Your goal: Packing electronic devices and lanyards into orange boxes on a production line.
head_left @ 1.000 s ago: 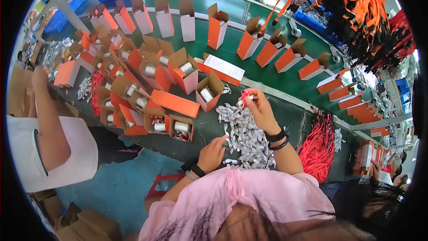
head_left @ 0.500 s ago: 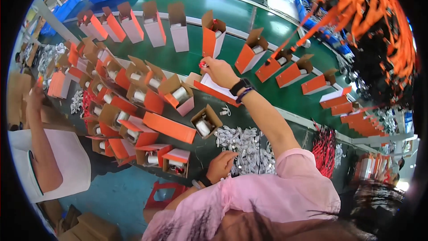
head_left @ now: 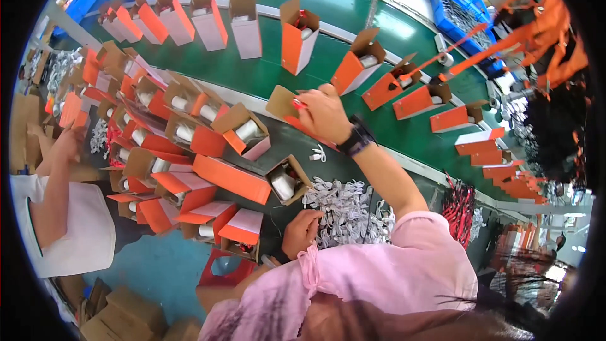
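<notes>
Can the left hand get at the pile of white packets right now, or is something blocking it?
Probably yes. The left hand rests at the near edge of the pile of white packets, with nothing between them. The open orange box lies just beyond, clear of that path, and the right hand is busy farther off.

Two hands; one heap of white packets.

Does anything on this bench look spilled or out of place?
One small white packet lies alone on the dark bench, apart from the heap of packets near the left hand. Otherwise nothing stands out.
</notes>
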A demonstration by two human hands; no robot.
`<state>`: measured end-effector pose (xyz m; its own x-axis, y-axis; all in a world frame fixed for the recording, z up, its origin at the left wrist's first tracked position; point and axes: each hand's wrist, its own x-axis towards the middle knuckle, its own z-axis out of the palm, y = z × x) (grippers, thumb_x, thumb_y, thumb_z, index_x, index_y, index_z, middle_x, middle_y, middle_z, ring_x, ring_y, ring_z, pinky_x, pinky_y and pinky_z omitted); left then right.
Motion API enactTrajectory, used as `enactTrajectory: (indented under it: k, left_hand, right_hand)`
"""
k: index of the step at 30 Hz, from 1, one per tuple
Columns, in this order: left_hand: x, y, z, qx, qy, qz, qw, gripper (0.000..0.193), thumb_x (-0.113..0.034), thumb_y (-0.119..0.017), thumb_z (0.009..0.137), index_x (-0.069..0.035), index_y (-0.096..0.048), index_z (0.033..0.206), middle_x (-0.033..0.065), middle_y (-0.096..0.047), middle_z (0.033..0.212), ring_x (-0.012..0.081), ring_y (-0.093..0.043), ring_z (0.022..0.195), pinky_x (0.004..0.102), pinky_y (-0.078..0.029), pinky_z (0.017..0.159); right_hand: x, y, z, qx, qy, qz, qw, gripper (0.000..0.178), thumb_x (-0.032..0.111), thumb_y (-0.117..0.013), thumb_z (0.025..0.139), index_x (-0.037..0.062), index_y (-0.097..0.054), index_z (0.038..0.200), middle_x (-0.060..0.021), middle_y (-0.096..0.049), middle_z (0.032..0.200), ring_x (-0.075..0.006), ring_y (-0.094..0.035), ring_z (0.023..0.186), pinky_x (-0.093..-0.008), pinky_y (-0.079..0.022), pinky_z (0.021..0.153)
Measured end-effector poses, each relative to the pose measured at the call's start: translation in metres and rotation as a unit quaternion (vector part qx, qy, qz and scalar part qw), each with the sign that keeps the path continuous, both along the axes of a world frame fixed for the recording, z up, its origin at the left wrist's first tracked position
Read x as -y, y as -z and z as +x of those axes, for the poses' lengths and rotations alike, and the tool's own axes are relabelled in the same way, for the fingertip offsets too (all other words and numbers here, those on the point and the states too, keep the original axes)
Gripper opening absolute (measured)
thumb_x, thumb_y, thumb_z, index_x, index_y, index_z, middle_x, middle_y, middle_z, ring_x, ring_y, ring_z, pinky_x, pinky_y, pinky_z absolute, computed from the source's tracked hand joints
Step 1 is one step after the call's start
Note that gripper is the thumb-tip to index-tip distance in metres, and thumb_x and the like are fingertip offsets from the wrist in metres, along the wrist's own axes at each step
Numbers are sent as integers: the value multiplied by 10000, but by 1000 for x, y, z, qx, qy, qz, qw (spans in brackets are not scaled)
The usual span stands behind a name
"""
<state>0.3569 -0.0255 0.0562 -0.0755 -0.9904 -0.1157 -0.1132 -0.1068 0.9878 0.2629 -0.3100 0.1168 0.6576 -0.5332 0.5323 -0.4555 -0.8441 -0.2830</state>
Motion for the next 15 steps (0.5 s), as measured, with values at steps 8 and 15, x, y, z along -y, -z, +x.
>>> enactTrajectory:
  k: [8, 15]
  left_hand:
    - [36, -33, -61, 69, -100, -84, 989, 808, -102, -771, 759, 25, -337, 1429, 200, -452, 1327, 354, -472, 1189, 426, -408, 997]
    - [95, -33, -99, 167, -108, -266, 943, 788, -63, -818, 646, -13, -439, 1335, 192, -537, 1222, 393, -507, 1136, 436, -428, 954]
  right_hand:
    - [-134, -20, -112, 142, 81, 3, 987, 341, 16, -654, 793, 37, -567, 1121, -112, -640, 920, -313, -544, 824, -410, -399, 821]
    - [-194, -23, -141, 127, 178, 75, 973, 296, 22, -670, 808, 20, -589, 1092, -131, -630, 888, -323, -550, 819, -410, -429, 785]
